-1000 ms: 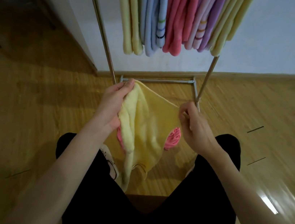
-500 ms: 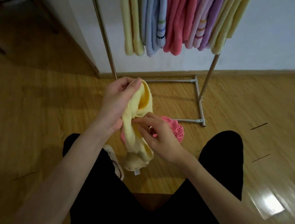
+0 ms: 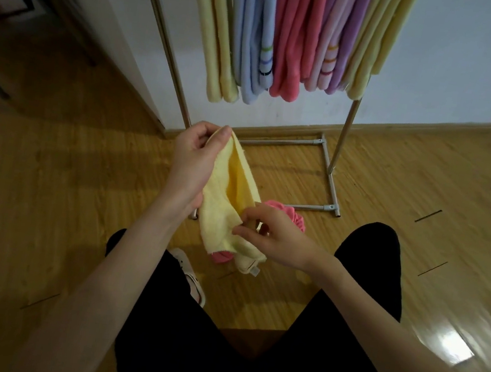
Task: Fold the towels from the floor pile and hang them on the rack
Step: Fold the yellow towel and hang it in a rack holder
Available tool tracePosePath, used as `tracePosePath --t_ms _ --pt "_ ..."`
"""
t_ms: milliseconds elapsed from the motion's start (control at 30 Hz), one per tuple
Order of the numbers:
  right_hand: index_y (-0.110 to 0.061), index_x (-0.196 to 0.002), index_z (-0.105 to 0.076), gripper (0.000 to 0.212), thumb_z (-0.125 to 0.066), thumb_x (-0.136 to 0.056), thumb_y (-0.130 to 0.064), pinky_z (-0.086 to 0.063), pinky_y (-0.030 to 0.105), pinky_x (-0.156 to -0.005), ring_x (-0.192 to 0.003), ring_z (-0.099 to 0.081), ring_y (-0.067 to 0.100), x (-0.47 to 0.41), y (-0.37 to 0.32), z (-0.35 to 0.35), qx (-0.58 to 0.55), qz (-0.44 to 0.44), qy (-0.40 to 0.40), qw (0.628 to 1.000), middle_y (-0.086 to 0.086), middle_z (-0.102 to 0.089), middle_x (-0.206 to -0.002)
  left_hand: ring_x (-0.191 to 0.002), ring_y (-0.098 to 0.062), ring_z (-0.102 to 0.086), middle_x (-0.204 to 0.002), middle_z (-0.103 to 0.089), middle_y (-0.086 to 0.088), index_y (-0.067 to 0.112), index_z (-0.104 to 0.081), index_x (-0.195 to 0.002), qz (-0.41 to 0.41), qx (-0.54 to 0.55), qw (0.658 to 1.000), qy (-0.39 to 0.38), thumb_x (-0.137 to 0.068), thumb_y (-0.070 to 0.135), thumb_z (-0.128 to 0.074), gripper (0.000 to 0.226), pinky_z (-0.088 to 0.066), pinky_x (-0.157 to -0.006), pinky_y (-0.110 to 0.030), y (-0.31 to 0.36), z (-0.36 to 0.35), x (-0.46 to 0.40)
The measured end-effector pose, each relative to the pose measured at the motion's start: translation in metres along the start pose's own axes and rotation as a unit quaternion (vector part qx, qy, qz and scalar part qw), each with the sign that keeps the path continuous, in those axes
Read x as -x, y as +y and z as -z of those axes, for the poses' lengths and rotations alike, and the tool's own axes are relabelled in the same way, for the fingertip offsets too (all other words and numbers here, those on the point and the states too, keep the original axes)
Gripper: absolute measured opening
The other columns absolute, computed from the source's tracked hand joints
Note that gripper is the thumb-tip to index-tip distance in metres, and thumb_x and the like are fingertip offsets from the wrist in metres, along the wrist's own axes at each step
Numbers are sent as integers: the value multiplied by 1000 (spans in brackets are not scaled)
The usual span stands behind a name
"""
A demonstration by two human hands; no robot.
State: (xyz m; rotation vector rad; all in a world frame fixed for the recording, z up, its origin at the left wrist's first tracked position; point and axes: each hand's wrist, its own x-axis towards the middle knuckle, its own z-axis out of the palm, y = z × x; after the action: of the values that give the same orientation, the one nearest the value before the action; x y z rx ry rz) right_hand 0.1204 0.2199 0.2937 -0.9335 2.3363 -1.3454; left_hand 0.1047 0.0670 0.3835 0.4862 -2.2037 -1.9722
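While the person sat with black-trousered legs (image 3: pixel 358 296) spread over the wooden floor (image 3: pixel 50 177), the left hand (image 3: pixel 192 162) was raised at the left of the work, thumb and fingers pinched on the top edge of a yellow towel (image 3: pixel 229 202). The towel hung down from that grip, doubled lengthwise, its lower end (with a small white tag) draped just above the floor. A white shoe (image 3: pixel 190 276) showed by the left knee. To the right and lower, the right hand (image 3: pixel 275 237) had its fingertips closed lightly on the towel's lower right edge, the other fingers loosely curled. Behind and under the yellow towel, a pink towel (image 3: pixel 284 212) lay bunched on the floor between the feet. Farther back stood the metal rack (image 3: pixel 344 136), its base tubes on the floor near the wall (image 3: pixel 461 58), and from its top hung folded towels (image 3: pixel 290 34) in yellow, blue, pink and lilac, packed side by side.
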Motion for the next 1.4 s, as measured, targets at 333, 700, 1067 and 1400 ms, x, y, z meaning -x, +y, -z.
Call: tracePosePath --t_ms 333,700,1067,1400 --pt "-4 -72 -58 30 -61 -92 -27 -45 28 -58 -61 -49 11 -6 -5 -11 4 24 73 997 0 -53 -65 -77 -19 -57 -82 -59 -7 17 -61 -84 -31 -17 999 35 -94 27 -58 14 -51 -73 -33 -1 -9 6" --pt "-10 -91 -74 12 -63 -90 -15 -50 25 -60 -69 -58 11 -1 1 47 54 28 205 977 -4 -59 -82 -66 -20 -70 -83 -67 -14 0 -63 -95 7 -164 986 -14 -88 8 -63 11 -60 -56 -30 0 51 1" --pt "-9 -80 -77 4 -74 -79 -11 -46 23 -56 -58 -49 4 -13 -23 87 206 105 187 955 2 -69 -81 -59 -15 -53 -64 -58 -2 13 -58 -65 -102 -461 881 -39 -75 23 -73 20 -47 -56 -32 24 78 3" --pt "-21 -80 -76 8 -79 -75 -16 -43 10 -60 -66 -60 3 -2 -29 108 147 42 210 966 -22 -64 -72 -54 -18 -48 -53 -46 -1 15 -46 -51 -135 -493 851 -121 -74 20 -67 32 -53 -66 -45 28 62 6"
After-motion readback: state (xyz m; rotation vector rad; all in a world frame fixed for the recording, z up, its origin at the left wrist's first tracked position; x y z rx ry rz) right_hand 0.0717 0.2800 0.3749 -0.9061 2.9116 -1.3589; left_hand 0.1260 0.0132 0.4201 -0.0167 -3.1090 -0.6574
